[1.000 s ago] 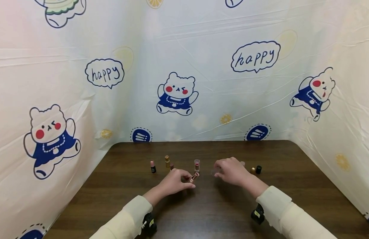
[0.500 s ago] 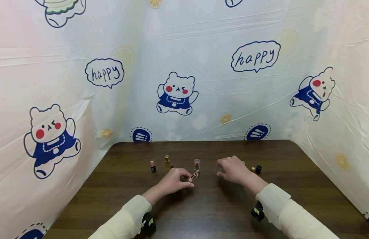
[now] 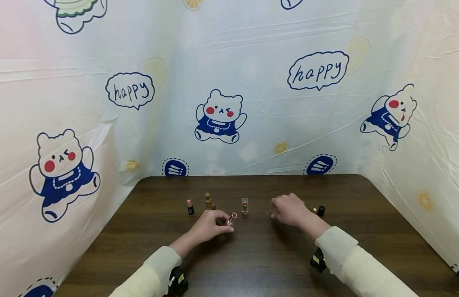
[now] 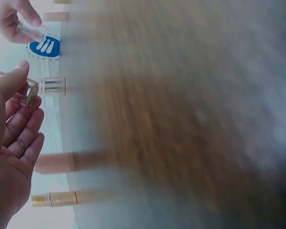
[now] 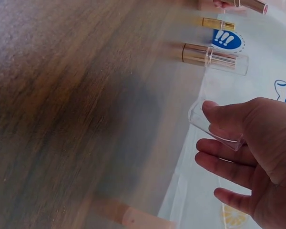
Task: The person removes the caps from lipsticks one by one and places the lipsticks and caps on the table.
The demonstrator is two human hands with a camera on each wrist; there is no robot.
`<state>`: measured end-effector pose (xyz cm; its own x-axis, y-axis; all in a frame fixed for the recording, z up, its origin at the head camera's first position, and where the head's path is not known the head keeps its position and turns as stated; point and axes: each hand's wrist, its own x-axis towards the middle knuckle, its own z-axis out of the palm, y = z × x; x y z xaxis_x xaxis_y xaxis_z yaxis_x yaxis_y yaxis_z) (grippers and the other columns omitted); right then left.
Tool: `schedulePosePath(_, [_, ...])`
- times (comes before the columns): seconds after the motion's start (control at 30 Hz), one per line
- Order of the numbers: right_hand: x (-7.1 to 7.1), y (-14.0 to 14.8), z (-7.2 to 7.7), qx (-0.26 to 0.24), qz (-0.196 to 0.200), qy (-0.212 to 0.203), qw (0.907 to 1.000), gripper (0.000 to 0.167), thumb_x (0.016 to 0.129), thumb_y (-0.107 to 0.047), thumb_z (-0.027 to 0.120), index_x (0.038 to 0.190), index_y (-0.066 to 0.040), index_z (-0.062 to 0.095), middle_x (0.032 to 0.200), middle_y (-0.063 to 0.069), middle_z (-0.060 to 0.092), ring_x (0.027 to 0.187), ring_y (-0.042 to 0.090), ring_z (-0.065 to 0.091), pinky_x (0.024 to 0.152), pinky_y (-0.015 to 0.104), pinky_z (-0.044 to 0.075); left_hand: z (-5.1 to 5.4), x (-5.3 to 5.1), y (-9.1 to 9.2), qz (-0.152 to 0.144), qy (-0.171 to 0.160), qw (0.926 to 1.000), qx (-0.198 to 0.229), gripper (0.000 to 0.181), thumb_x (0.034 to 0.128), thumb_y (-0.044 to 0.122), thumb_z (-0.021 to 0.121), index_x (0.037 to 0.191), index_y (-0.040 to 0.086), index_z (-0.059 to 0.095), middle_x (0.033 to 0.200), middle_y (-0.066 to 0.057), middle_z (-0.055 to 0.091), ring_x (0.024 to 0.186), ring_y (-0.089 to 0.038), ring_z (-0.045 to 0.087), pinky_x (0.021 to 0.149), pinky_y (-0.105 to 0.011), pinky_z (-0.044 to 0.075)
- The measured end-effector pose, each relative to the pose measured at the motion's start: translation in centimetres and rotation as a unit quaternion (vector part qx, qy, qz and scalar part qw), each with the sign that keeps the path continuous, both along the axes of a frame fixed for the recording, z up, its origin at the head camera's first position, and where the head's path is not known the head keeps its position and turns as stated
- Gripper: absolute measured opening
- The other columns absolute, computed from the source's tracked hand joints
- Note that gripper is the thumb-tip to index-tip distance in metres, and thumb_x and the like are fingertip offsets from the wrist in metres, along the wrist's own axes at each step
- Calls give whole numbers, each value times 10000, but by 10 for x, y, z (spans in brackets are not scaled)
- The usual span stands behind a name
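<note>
My left hand (image 3: 211, 224) pinches a rose-gold lipstick (image 3: 231, 219) between thumb and fingers, tilted and held above the table. In the right wrist view, a reddish tip shows at the end of this lipstick (image 5: 253, 5). My right hand (image 3: 290, 211) is off to the right; in the right wrist view its thumb and forefinger pinch a clear cap (image 5: 214, 126), the other fingers loosely bent. Between the hands a second lipstick (image 3: 245, 206) stands upright with a clear cap over it.
Beyond my left hand stand a pink-and-black lipstick (image 3: 190, 207), a gold tube (image 3: 208, 201) and a partly hidden brownish-pink tube (image 3: 213, 206). Right of my right hand are a black piece (image 3: 321, 210) and a small gold piece (image 3: 314, 210). A printed curtain (image 3: 251, 53) surrounds the dark table (image 3: 251, 264).
My left hand has moved left with its lipstick, away from the standing clear-capped one. My right hand has shifted slightly right.
</note>
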<state>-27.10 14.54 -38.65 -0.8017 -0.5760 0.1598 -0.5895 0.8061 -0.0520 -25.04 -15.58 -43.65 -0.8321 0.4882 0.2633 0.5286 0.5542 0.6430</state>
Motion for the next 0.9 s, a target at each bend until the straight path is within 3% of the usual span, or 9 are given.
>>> schedulePosePath(0.17, [-4,1,-2,169,23,158,9997,191,815,-214,786,840,-72,659,744,5,635,685,189,618,693,437,483,-1,0,-10,138,-143,9997,145,129,817,226,800,910,175,724,874,114,672,863,-72,642,791,-354,523])
schedulePosePath(0.4, [-7,-3,-4,275,-197,-96,9994,178,827,-195,776,780,-113,625,675,-30,564,585,122,503,599,366,454,0,2,-20,354,-179,9990,199,127,810,213,806,898,186,719,869,111,670,869,-82,640,813,-352,517])
schedulePosePath(0.67, [-10,-5,-7,640,-295,-100,9975,180,840,-227,768,769,-141,627,680,-39,575,632,144,553,699,384,428,-1,3,-28,501,-124,9982,291,174,802,241,814,930,156,734,883,85,684,890,-122,647,825,-410,516])
schedulePosePath(0.9, [-12,-8,-12,893,-334,-117,9954,232,827,-218,771,710,-140,587,658,-31,562,617,161,545,684,386,404,-1,4,-35,626,-122,9971,418,164,794,220,821,921,167,733,878,84,681,878,-116,637,842,-435,504])
